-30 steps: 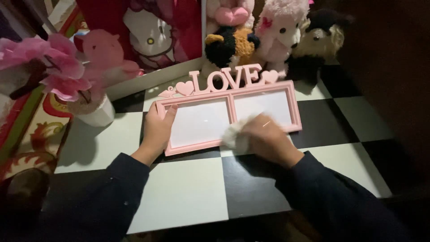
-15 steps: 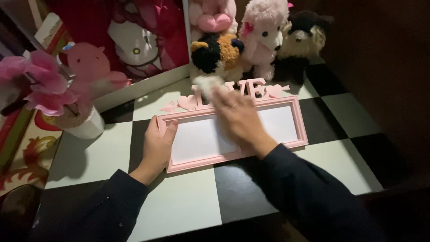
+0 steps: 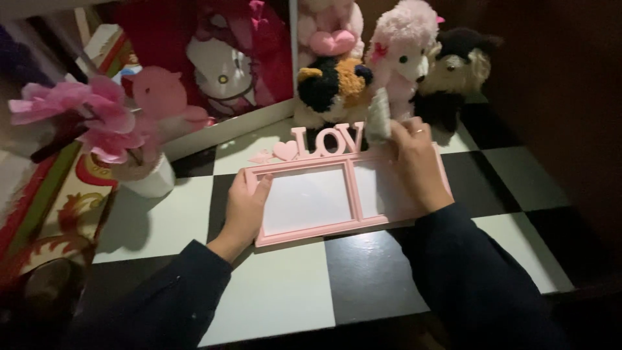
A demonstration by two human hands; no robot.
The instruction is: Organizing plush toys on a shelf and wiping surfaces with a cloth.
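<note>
A pink double photo frame (image 3: pixel 311 194) with raised letters and hearts along its top lies flat on a black-and-white checkered table (image 3: pixel 278 291). My left hand (image 3: pixel 246 210) grips the frame's left edge, thumb on the rim. My right hand (image 3: pixel 414 162) rests over the frame's right window and top right corner, pinching a small white fluffy cloth (image 3: pixel 379 116) against the last raised letter, which is hidden behind it.
Plush toys stand behind the frame: a calico one (image 3: pixel 334 87), a pink poodle (image 3: pixel 405 52) and a dark dog (image 3: pixel 457 65). A white pot of pink flowers (image 3: pixel 110 129) sits at the left, next to a pink plush (image 3: pixel 165 97) and a red picture box (image 3: pixel 220 52).
My right hand with the cloth has swept from the frame's lower middle, up over the letters, to the top right corner. My left hand has kept its hold.
</note>
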